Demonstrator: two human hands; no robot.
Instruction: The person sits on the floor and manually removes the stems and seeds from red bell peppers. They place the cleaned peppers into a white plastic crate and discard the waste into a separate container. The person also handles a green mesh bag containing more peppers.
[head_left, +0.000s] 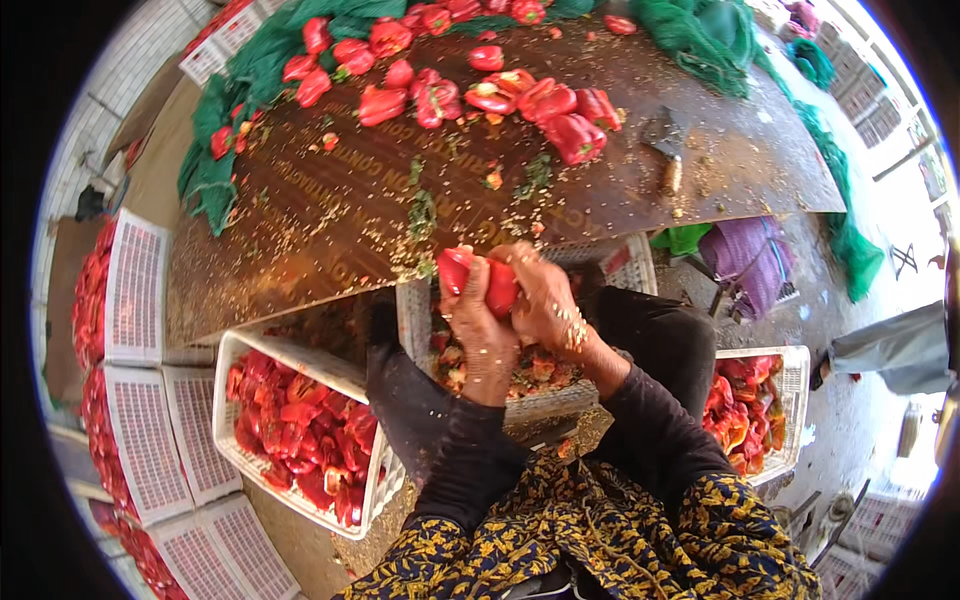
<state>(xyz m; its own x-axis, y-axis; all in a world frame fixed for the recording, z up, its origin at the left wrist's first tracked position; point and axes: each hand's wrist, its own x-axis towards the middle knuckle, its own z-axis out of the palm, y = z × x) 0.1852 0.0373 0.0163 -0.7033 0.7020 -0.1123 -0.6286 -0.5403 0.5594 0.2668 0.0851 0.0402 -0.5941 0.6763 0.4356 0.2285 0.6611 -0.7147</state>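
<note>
Both hands meet around one red bell pepper (501, 289) just off the near edge of the table. My left hand (480, 330) grips its left side, the thumb laid along the skin. Wrapped over the right side and top is my right hand (546, 300), with pale seeds stuck to its wrist. Whether the pepper is whole or split is hard to tell, since fingers cover much of it. Below my hands, between my knees, a crate (551, 405) contains pepper cores and scraps. More red peppers (574, 137) lie across the far part of the brown table (337, 217).
A blade with a short handle (673, 174) lies at the table's right. Green netting (705, 45) borders the table. White crates of red pepper pieces stand left (225, 420) and right (799, 405) of my legs. Stacked crates (142, 442) line the left. Another person's leg (892, 349) shows at right.
</note>
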